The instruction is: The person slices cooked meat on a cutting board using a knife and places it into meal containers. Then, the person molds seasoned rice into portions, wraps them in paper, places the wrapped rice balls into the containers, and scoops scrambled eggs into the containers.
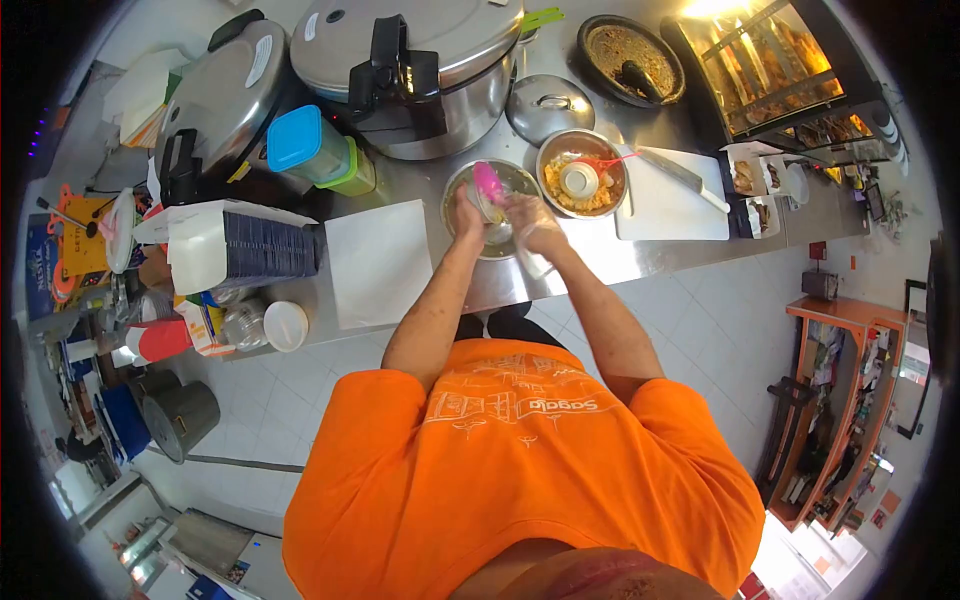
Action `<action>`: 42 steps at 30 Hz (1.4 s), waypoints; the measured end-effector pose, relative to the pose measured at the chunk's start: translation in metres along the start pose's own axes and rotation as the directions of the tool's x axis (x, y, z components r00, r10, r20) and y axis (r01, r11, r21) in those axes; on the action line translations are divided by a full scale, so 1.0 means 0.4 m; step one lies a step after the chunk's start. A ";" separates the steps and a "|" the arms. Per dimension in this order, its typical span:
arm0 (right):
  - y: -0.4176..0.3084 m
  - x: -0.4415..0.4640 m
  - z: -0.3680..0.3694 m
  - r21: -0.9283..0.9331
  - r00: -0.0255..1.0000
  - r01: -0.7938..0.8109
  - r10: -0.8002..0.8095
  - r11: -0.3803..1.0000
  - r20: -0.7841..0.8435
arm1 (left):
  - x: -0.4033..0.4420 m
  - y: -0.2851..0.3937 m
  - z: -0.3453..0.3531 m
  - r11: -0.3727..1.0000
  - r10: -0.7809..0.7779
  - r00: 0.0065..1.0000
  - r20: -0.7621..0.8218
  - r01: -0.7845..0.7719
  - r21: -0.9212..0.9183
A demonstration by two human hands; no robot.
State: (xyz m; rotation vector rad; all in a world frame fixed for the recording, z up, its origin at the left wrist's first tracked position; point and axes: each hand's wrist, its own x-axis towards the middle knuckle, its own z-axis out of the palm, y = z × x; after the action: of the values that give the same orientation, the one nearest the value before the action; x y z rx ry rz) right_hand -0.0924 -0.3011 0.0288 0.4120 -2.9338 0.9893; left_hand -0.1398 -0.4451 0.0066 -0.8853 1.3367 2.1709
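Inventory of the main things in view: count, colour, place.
Lidded cookers: 2, silver and black, back left
Plastic containers: 2, blue and green, by cookers
Metal bowls: 2, silver, centre
Small item: 1, pink, at hands
Metal lid: 1, silver, behind bowls
Mortar: 1, dark, back
Cutting board: 1, white, right of bowls
Knife: 1, white-handled, on board
Display case: 1, black-framed, back right
Sheet: 1, white, left of bowls
Shelf: 1, orange, far right
Shirt: 1, orange, bottom centre
Left hand, right hand: 2, at left bowl
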 end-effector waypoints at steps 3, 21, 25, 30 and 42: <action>-0.032 -0.013 0.039 0.138 0.980 -0.172 0.155 0.975 0.126 | -0.016 0.010 -0.003 0.998 -0.069 0.998 0.001 0.069 0.010; 0.016 -0.111 0.057 0.698 0.940 -0.200 0.336 0.688 -0.062 | 0.083 0.016 -0.031 0.997 -0.075 0.997 0.034 0.074 0.026; -0.019 -0.107 0.088 0.601 0.879 -0.392 0.476 0.697 0.021 | 0.111 -0.039 -0.039 0.997 -0.081 0.995 0.058 0.080 0.019; -0.057 -0.118 0.053 0.498 0.876 -0.373 0.474 0.783 -0.091 | 0.103 -0.088 -0.011 0.999 -0.029 0.999 -0.029 0.029 0.017; 0.027 -0.054 -0.011 0.291 0.927 -0.367 0.374 0.884 0.030 | -0.022 0.023 -0.112 0.965 -0.089 0.987 0.136 0.119 -0.233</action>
State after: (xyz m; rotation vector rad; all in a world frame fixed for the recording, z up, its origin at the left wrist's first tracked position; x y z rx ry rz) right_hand -0.0746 -0.2848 0.0237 -0.1770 -2.9045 1.4666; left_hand -0.1268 -0.4897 0.0041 -0.8703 0.9602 2.2961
